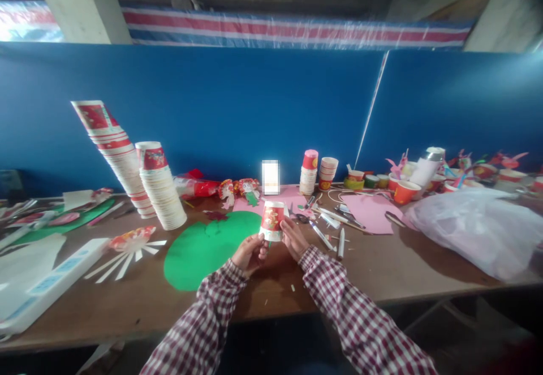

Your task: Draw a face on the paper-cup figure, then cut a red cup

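A red and white paper cup point(272, 220) is held up over the table, its wide end downward. My left hand point(251, 252) grips its lower left edge between thumb and fingers. On the right side of the same cup, my right hand point(293, 236) presses with its fingers. A small green bit shows below the cup, beside my left fingers. Behind and to the left lies a large green paper sheet point(199, 250) with rounded edges. Pink paper point(292, 195) lies behind the cup.
Two tall cup stacks point(163, 194) lean at the left, near a cut cup with spread strips point(132, 240) and a long white box point(55, 284). Right of my hands are markers point(341, 244), scissors point(302, 218), pink paper, decorated cups point(406, 192) and a plastic bag point(475, 228).
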Demonstrator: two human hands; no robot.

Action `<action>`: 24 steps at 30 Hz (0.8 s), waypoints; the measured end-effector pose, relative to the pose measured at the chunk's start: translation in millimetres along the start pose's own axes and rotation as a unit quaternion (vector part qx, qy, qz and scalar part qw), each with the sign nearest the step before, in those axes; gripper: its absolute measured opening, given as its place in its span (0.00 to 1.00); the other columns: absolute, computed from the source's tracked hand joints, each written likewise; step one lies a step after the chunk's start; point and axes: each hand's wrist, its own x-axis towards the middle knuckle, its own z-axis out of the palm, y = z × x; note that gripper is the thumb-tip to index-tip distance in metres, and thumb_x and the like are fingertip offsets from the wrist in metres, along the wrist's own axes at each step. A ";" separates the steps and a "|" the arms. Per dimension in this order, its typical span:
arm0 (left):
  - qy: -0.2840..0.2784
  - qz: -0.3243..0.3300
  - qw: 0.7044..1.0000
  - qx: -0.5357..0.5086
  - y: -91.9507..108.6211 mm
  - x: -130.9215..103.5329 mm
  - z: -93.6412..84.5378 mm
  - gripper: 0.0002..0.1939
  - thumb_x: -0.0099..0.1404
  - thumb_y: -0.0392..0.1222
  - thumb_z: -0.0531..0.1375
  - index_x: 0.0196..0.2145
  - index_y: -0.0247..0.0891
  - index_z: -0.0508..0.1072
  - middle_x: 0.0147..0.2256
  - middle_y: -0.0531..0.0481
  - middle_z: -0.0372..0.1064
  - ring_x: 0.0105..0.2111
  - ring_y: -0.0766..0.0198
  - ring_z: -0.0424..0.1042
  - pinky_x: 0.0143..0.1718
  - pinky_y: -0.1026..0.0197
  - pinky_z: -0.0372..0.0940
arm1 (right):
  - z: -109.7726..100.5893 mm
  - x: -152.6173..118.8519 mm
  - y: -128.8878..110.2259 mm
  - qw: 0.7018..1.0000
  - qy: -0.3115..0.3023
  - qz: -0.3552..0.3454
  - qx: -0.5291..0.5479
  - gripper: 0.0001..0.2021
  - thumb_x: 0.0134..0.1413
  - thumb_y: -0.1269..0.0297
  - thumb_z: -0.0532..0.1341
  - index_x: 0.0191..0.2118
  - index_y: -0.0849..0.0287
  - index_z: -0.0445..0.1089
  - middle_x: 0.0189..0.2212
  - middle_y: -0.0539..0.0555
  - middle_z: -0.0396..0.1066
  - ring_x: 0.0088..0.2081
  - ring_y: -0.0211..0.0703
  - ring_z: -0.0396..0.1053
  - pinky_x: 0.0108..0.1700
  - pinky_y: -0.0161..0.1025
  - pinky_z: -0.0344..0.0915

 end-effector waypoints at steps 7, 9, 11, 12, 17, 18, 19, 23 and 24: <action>0.026 0.017 0.999 0.021 -1.2 2.5 -0.3 0.16 0.44 0.42 0.71 0.23 0.34 0.68 0.21 0.53 0.63 0.16 0.77 0.55 0.13 0.74 0.50 | 0.4 1.5 -2.4 1.000 0.010 0.010 0.014 0.20 0.45 0.48 0.64 0.41 0.55 0.69 0.37 0.54 0.74 0.39 0.47 0.71 0.35 0.39 0.66; 0.031 0.019 0.999 0.022 -1.4 3.2 -0.7 0.17 0.43 0.42 0.72 0.23 0.34 0.68 0.20 0.53 0.63 0.16 0.78 0.55 0.12 0.74 0.50 | -0.1 2.0 -1.1 1.000 0.014 0.011 0.023 0.18 0.45 0.49 0.64 0.39 0.55 0.69 0.36 0.53 0.74 0.37 0.46 0.71 0.35 0.39 0.65; 0.037 0.023 0.999 0.022 -2.0 4.3 -1.3 0.18 0.42 0.42 0.72 0.23 0.34 0.68 0.20 0.54 0.62 0.16 0.78 0.55 0.12 0.75 0.50 | -0.3 2.4 -0.4 0.999 0.022 0.013 0.031 0.17 0.45 0.50 0.65 0.39 0.55 0.70 0.35 0.53 0.74 0.35 0.44 0.71 0.34 0.38 0.65; 0.040 0.026 0.999 0.022 -2.4 4.9 -1.7 0.18 0.41 0.42 0.72 0.24 0.34 0.67 0.19 0.54 0.62 0.16 0.78 0.55 0.13 0.75 0.50 | -0.2 2.5 -0.5 0.999 0.028 0.013 0.034 0.17 0.45 0.51 0.65 0.39 0.55 0.70 0.34 0.53 0.74 0.34 0.44 0.71 0.33 0.38 0.65; 0.059 0.038 0.997 0.029 -3.3 6.8 -2.2 0.18 0.42 0.40 0.72 0.24 0.33 0.65 0.19 0.56 0.62 0.16 0.79 0.58 0.13 0.76 0.51 | 1.1 2.1 -2.8 0.998 0.037 0.013 0.039 0.17 0.44 0.51 0.65 0.38 0.55 0.70 0.34 0.52 0.74 0.34 0.44 0.71 0.34 0.39 0.66; 0.062 0.038 0.997 0.032 -3.2 6.8 -1.8 0.18 0.43 0.39 0.71 0.24 0.33 0.65 0.19 0.56 0.63 0.16 0.79 0.58 0.14 0.77 0.52 | 1.2 1.9 -3.1 0.998 0.037 0.013 0.039 0.17 0.44 0.51 0.65 0.37 0.55 0.70 0.34 0.52 0.74 0.34 0.45 0.71 0.34 0.39 0.66; 0.065 0.038 0.997 0.034 -3.0 6.6 -1.2 0.17 0.44 0.39 0.71 0.24 0.33 0.65 0.20 0.56 0.63 0.16 0.79 0.59 0.14 0.77 0.52 | 1.1 1.8 -3.3 0.998 0.037 0.014 0.041 0.17 0.44 0.51 0.65 0.37 0.55 0.70 0.34 0.52 0.74 0.34 0.45 0.71 0.34 0.39 0.66; 0.068 0.040 0.996 0.040 -1.9 4.9 2.1 0.15 0.46 0.37 0.70 0.24 0.32 0.66 0.20 0.55 0.65 0.16 0.78 0.59 0.14 0.77 0.54 | -0.1 2.2 -2.0 0.998 0.037 0.009 0.053 0.15 0.45 0.53 0.65 0.37 0.55 0.70 0.33 0.51 0.74 0.33 0.44 0.71 0.33 0.38 0.65; 0.067 0.041 0.996 0.040 -1.6 4.5 2.8 0.15 0.46 0.37 0.70 0.24 0.32 0.66 0.20 0.54 0.65 0.16 0.79 0.60 0.15 0.77 0.54 | -0.4 2.6 -1.4 0.998 0.036 0.006 0.057 0.14 0.45 0.53 0.65 0.37 0.56 0.70 0.32 0.51 0.74 0.33 0.44 0.71 0.32 0.38 0.65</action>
